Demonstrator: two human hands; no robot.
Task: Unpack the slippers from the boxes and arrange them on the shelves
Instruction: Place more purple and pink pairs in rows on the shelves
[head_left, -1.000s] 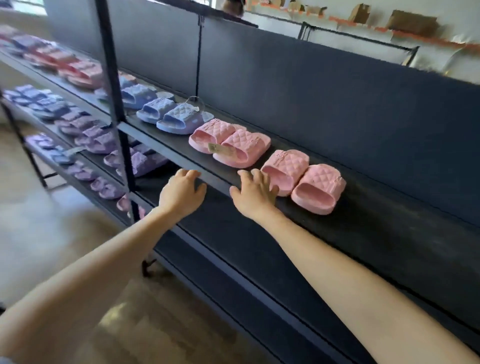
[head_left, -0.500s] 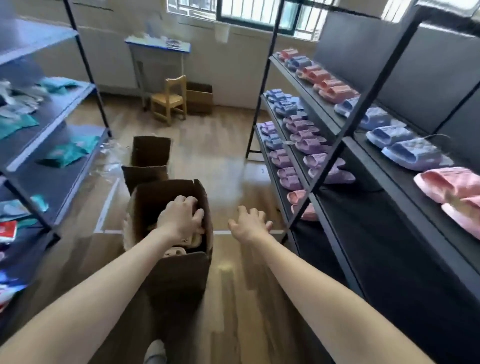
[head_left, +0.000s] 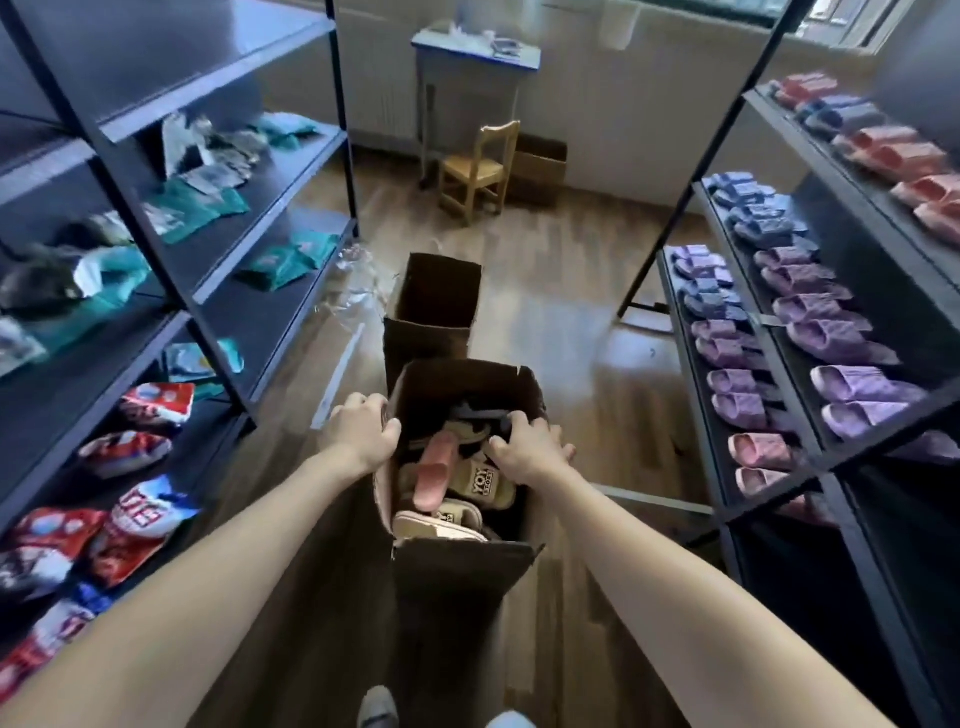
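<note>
An open brown cardboard box (head_left: 462, 571) stands on the wood floor in front of me. Inside lie a pink slipper (head_left: 434, 473), a tan slipper printed YOY (head_left: 480, 483), a beige slipper (head_left: 441, 519) and darker ones underneath. My left hand (head_left: 363, 431) grips the box's left rim. At the right rim, my right hand (head_left: 532, 449) curls over the edge, its thumb inside above the slippers. The black rack on the right (head_left: 774, 483) holds rows of purple slippers (head_left: 831, 332), blue slippers (head_left: 748, 208) and pink slippers (head_left: 758, 452).
A second, open box (head_left: 434, 312) stands just behind the first. A black rack on the left (head_left: 218, 332) carries teal and red-white packets. Crumpled clear plastic (head_left: 358, 280) lies on the floor. A small wooden chair (head_left: 478, 171) and a grey desk (head_left: 475, 52) stand by the far wall.
I have turned from the pink slippers on the shelf to the aisle and the box. My left hand moved to the box's left rim and my right hand came onto its right rim.
</note>
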